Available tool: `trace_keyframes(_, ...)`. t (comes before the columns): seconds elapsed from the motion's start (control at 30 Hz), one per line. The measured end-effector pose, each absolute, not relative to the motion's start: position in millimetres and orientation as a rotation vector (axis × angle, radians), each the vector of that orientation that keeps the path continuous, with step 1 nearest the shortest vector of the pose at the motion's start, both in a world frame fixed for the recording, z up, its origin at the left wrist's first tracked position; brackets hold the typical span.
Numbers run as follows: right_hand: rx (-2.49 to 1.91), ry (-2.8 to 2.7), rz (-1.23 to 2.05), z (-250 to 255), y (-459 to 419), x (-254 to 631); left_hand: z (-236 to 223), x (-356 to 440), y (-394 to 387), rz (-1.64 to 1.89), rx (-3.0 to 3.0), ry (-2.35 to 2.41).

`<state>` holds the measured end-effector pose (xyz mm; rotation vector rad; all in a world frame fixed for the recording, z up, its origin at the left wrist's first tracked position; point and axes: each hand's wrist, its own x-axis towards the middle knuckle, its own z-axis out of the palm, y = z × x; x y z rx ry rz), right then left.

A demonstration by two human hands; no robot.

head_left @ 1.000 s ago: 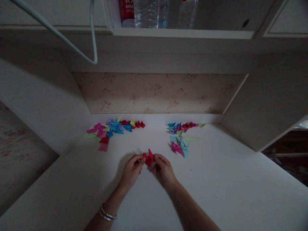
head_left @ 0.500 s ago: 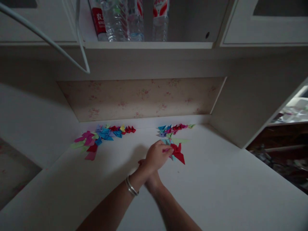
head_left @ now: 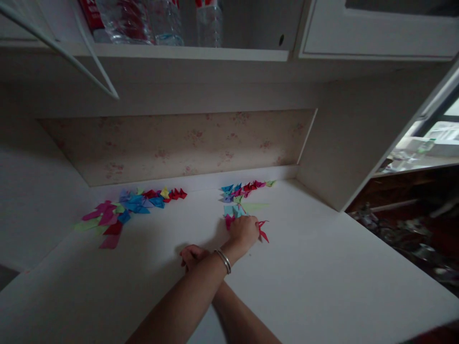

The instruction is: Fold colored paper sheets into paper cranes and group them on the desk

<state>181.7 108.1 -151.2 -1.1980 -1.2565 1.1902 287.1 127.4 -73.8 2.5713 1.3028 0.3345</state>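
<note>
My arms are crossed on the white tabletop (head_left: pixel 322 267). My left hand (head_left: pixel 244 231), a silver bracelet (head_left: pixel 223 260) at its wrist, reaches over to the right side and pinches a red paper crane (head_left: pixel 263 231), partly hidden behind the fingers. Just behind this hand are a magenta folded paper (head_left: pixel 229 221), light-blue folded papers (head_left: pixel 233 210) and a pale green strip (head_left: pixel 256 206). Beneath the left forearm, my right hand (head_left: pixel 193 254) comes out to the left, its fingers loosely bent and slightly apart, with nothing visible in them.
A pile of colourful folded papers (head_left: pixel 134 205) lies back left, with small red ones (head_left: pixel 177 194) at its end. Another row (head_left: pixel 247 188) runs along the back right. Above is a shelf (head_left: pixel 201 52) with plastic bottles (head_left: pixel 209 26); a white wire (head_left: pixel 89 71) hangs at upper left.
The view has swung to the right. My right hand has moved left, out from under the left wrist. The red paper crane at my left fingers has turned and shows a narrower side.
</note>
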Motion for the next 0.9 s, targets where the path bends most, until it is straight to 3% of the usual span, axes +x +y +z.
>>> trace_keyframes(0.9, -1.217, -1.368, 1.186, -167, 115, 178, -75, 300, 148, 0.278, 2.594, 1.319)
